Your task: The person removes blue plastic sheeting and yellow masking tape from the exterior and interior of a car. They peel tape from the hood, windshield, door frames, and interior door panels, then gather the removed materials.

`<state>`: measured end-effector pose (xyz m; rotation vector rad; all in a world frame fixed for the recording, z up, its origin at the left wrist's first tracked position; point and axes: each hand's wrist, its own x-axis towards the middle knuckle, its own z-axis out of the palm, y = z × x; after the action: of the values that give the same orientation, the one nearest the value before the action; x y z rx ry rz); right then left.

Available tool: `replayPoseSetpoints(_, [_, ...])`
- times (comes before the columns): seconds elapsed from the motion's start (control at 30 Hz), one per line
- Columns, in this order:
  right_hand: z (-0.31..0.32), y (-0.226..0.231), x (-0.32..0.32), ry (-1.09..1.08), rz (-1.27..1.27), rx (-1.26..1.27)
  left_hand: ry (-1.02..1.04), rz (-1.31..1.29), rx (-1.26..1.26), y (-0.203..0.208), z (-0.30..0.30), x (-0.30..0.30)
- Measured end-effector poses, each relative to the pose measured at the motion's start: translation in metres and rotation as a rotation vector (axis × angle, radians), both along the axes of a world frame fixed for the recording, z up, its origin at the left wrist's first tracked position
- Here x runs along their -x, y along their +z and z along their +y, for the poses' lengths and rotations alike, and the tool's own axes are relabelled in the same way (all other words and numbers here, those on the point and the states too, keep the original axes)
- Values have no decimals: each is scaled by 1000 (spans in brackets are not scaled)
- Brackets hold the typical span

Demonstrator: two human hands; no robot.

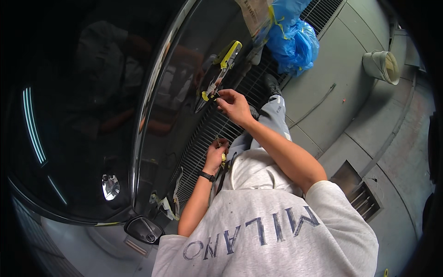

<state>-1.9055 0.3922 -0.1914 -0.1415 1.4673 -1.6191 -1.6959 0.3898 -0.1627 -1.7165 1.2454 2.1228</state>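
My right hand (pixel 234 107) is closed in a pinch at the near end of a car's door handle (pixel 223 74), on a bit of yellow masking tape (pixel 205 96) stuck there. More yellow tape (pixel 230 54) wraps the handle's far end. Lower down, in front of my lap, my left hand (pixel 216 154) is closed around crumpled yellowish tape (pixel 224 160), and a thin strand shows at its fingertips. A dark band circles the left wrist. The exact edge under the right fingertips is too small to make out.
The glossy black car door (pixel 175 92) fills the left side, with a side mirror (pixel 144 229) below. Tape and paper scraps (pixel 168 207) hang near it. Floor grating (pixel 198 143) runs beside the car. Blue plastic bags (pixel 295 46) lie ahead; a white bucket (pixel 380 67) is at right.
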Motion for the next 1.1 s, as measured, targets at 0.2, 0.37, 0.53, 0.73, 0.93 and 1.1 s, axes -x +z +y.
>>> replayPoseSetpoints(0.2, [-19,3,-1,53,123,-36,53,35,1,-5,-1,-1])
replayPoseSetpoints(0.37, [-22,3,3,59,367,-135,54,48,16,-4,0,-3])
replayPoseSetpoints(0.53, [-19,3,6,33,404,-55,72,34,4,-5,2,-4])
replayPoseSetpoints(0.73, [-8,11,7,101,378,9,40,50,17,-7,5,-4])
replayPoseSetpoints(0.93, [-19,13,13,147,472,-127,40,52,11,0,3,1])
replayPoseSetpoints(1.1, [-21,5,11,66,483,-95,22,68,14,7,-1,9])
